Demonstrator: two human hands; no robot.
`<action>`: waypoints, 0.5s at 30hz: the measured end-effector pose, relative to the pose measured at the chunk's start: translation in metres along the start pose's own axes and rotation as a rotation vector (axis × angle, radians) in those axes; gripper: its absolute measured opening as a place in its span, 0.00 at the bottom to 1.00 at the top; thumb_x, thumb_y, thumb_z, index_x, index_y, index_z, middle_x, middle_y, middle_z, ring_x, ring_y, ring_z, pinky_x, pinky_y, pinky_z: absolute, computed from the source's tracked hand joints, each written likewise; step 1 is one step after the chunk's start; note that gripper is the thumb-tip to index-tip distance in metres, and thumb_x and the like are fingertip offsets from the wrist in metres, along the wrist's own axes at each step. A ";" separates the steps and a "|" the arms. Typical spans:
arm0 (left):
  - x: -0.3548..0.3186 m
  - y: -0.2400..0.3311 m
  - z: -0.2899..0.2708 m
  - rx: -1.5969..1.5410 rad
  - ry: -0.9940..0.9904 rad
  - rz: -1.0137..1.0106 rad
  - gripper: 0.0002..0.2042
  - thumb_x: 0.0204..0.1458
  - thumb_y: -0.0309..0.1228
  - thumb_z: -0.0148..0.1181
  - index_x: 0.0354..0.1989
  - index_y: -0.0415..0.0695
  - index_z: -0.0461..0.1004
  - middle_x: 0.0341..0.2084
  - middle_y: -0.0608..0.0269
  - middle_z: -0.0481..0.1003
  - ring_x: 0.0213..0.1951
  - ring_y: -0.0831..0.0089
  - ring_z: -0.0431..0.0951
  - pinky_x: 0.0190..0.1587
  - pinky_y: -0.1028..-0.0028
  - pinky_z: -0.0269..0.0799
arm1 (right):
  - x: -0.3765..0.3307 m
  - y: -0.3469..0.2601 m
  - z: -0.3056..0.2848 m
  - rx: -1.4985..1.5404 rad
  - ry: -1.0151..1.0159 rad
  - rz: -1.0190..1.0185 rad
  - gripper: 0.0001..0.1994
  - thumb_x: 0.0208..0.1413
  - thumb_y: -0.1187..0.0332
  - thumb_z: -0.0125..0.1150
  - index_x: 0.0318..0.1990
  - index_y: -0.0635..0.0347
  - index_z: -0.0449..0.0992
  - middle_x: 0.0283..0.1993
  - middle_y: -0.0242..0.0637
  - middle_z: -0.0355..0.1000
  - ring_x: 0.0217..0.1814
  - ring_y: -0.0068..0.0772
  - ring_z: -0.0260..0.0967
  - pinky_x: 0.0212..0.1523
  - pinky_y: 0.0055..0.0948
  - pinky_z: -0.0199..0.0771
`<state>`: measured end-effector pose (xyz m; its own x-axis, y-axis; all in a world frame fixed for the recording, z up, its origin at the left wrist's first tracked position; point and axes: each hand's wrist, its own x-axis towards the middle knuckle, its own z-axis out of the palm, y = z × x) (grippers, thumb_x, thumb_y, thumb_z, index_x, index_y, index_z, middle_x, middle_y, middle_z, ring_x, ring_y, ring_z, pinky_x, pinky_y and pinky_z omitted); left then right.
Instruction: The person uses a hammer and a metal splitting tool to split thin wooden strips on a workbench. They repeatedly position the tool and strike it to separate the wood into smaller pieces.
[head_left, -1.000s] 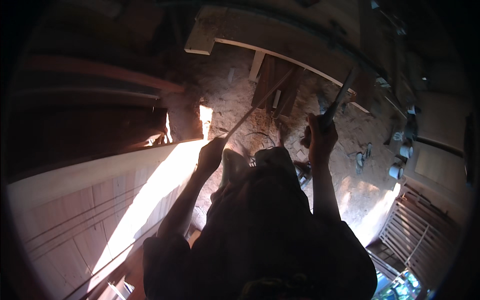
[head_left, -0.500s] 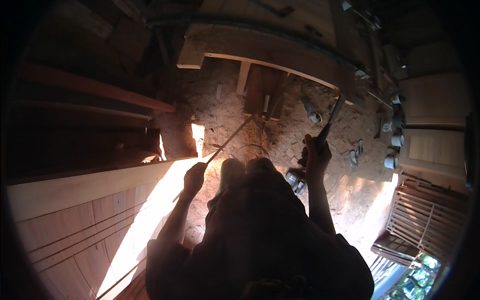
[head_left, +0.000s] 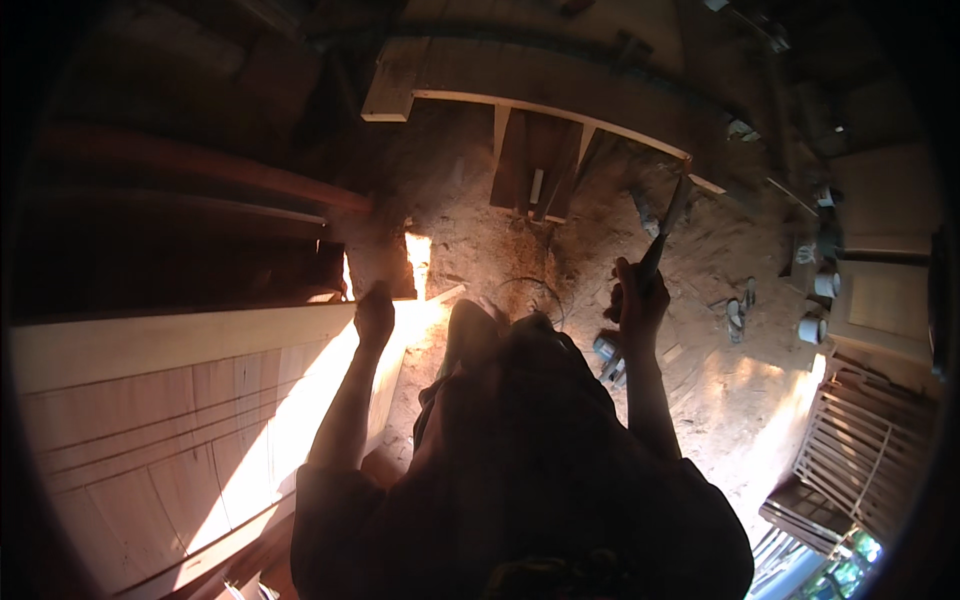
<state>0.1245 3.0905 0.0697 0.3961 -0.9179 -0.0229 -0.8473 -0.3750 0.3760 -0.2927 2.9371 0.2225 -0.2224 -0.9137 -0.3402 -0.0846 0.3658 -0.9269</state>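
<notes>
My right hand [head_left: 642,300] is wrapped round the dark handle of a long flat-bladed tool [head_left: 676,208]; its exact kind is too dim to tell. The blade points away from me, its tip overlapping the right end of a wooden bench [head_left: 560,90] in the picture. My left hand [head_left: 374,318] is closed in a fist over the far edge of a pale wooden panel [head_left: 180,345], near its right corner. What it holds, if anything, does not show.
Sawdust and scraps cover the floor [head_left: 590,265]. A power tool [head_left: 608,352] lies beside my right leg. Slippers [head_left: 737,315] rest farther right, near white cups or cans [head_left: 812,328]. Slatted wood [head_left: 850,440] stands at the lower right; a reddish beam [head_left: 230,175] runs along the left.
My left hand has moved away from me and left over the panel; the thin stick it held no longer shows. My right hand still grips the bladed tool. The whole view has shifted slightly.
</notes>
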 end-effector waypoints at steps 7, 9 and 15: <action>0.020 0.049 -0.016 -0.192 0.151 0.122 0.06 0.62 0.27 0.51 0.38 0.38 0.73 0.30 0.50 0.77 0.33 0.49 0.79 0.36 0.57 0.75 | 0.005 0.030 -0.017 -0.079 -0.029 -0.050 0.12 0.60 0.60 0.68 0.41 0.58 0.76 0.20 0.25 0.65 0.14 0.15 0.59 0.13 0.20 0.62; 0.029 0.070 -0.011 -0.048 0.106 0.225 0.05 0.61 0.27 0.54 0.38 0.38 0.72 0.29 0.50 0.74 0.31 0.52 0.79 0.32 0.59 0.76 | 0.004 0.036 -0.020 -0.073 -0.030 -0.100 0.13 0.61 0.61 0.67 0.45 0.57 0.75 0.19 0.24 0.64 0.14 0.15 0.59 0.12 0.21 0.61; 0.060 0.064 -0.025 -0.116 -0.223 0.153 0.13 0.66 0.40 0.51 0.40 0.42 0.75 0.30 0.37 0.77 0.38 0.43 0.81 0.34 0.53 0.73 | -0.016 0.048 -0.022 0.045 0.125 -0.024 0.11 0.63 0.66 0.63 0.50 0.56 0.74 0.19 0.25 0.64 0.15 0.18 0.60 0.12 0.23 0.58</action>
<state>0.1030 3.0152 0.1151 0.1685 -0.9732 -0.1565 -0.8399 -0.2249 0.4940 -0.3146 2.9735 0.1870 -0.3401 -0.8918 -0.2983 -0.0486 0.3334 -0.9415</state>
